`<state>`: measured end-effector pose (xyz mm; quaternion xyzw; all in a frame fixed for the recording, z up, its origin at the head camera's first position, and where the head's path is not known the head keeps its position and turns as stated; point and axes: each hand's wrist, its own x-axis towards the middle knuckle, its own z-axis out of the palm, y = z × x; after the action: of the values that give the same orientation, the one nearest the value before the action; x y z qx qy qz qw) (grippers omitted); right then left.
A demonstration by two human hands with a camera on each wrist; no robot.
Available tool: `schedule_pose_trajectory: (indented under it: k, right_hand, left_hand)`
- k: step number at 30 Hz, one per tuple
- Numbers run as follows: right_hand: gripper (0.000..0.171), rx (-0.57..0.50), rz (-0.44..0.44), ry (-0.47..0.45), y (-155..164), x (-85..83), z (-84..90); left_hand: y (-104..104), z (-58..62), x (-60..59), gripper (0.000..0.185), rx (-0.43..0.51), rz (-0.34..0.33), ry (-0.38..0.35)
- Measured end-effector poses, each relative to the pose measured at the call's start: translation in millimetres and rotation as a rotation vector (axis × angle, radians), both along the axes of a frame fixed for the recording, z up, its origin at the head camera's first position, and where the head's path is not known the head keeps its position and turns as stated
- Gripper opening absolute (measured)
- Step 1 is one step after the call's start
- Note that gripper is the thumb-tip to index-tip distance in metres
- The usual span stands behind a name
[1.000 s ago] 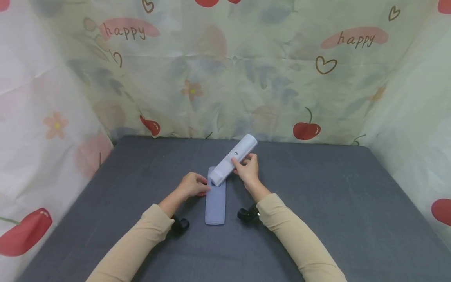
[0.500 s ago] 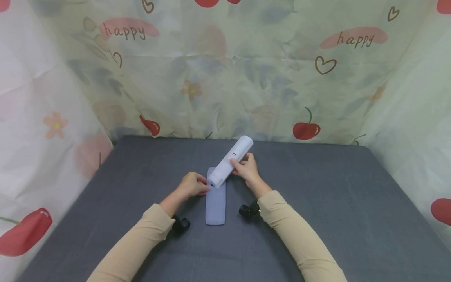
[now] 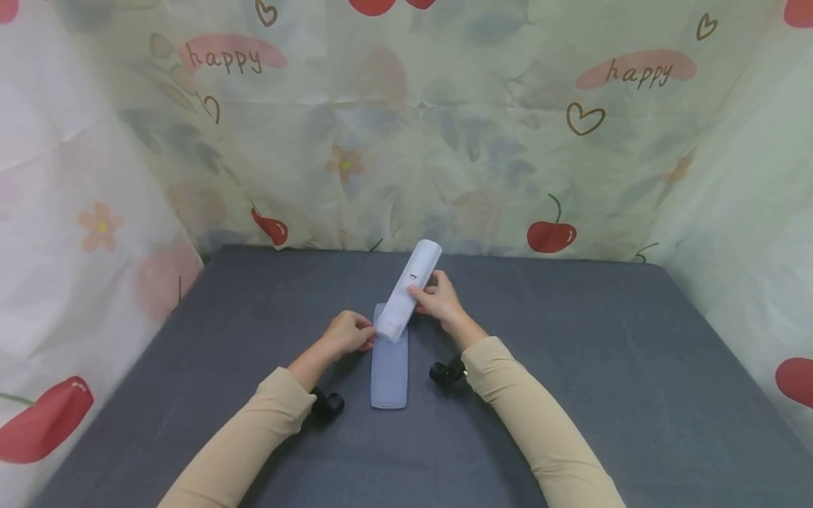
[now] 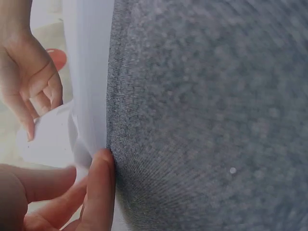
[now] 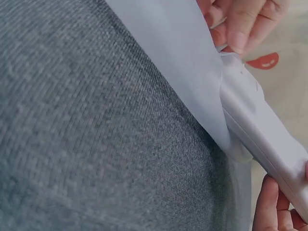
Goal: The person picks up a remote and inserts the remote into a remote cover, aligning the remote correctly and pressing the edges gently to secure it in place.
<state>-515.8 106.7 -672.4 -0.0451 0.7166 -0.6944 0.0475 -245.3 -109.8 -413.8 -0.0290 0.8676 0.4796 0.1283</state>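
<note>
A white remote control, its underside up, slants in my right hand; the thumb lies on top and the fingers curl beneath it. Its near end sits in the opening of a pale translucent sleeve that lies lengthwise on the table. In the right wrist view, the sleeve's edge wraps across the remote's end. My left hand pinches the sleeve's left edge beside that opening. The left wrist view has the left fingers at the sleeve's rim.
A dark grey cloth covers the table. Behind it hangs a curtain printed with cherries and hearts, and similar cloth stands on both sides. Black wrist cameras hang under both forearms.
My right hand has swung the remote leftward and more upright, its near end sliding down over and into the sleeve's opening. The left hand has stayed at the sleeve's edge.
</note>
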Motion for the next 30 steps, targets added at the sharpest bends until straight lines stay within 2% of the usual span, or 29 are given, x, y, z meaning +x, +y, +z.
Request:
schedule_pose_trajectory:
  k: [2, 4, 6, 8, 10, 13, 14, 17, 20, 21, 30]
  right_hand:
    - [0.082, 0.013, -0.003, 0.005, -1.0, 0.6, 0.9]
    - [0.082, 0.029, -0.008, 0.007, -4.2, 14.8, 17.7]
    - [0.078, 0.05, -0.007, 0.006, -8.7, 35.9, 42.5]
    - [0.072, 0.07, -0.004, 0.022, -13.7, 64.4, 75.5]
    - [0.065, 0.071, 0.013, 0.044, -18.0, 98.7, 115.8]
    - [0.057, 0.108, 0.005, 0.012, -27.8, 161.5, 192.3]
    - [0.058, 0.099, 0.017, 0.027, -28.4, 172.0, 203.7]
    - [0.059, 0.153, 0.008, -0.033, -36.2, 205.2, 247.1]
    - [0.062, 0.164, 0.03, -0.042, -37.7, 207.9, 252.8]
    - [0.062, 0.188, 0.025, -0.077, -40.5, 214.5, 263.6]
    - [0.062, 0.208, 0.088, -0.065, -42.8, 214.0, 269.5]
  left_hand:
    - [0.1, 0.5, -0.9, 0.021, 0.022, 0.02, -0.015]
    - [0.0, 0.5, -2.2, 0.019, 0.028, 0.036, -0.021]
    - [-0.5, 0.2, -3.4, 0.018, 0.021, 0.043, -0.016]
    - [-0.9, -0.3, -4.5, 0.016, 0.013, 0.049, -0.011]
    - [-1.4, -0.8, -5.3, 0.016, 0.004, 0.052, 0.001]
    - [-2.0, -1.8, -6.0, 0.015, -0.011, 0.058, 0.021]
    - [-2.1, -2.2, -6.2, 0.016, -0.017, 0.06, 0.026]
    - [-2.0, -3.3, -6.4, 0.017, -0.029, 0.065, 0.036]
    - [-1.0, -2.9, -6.4, 0.017, -0.039, 0.067, 0.045]
    - [-0.8, -2.7, -6.4, 0.017, -0.045, 0.066, 0.049]
    - [0.8, -1.1, -6.6, 0.018, -0.065, 0.088, 0.053]
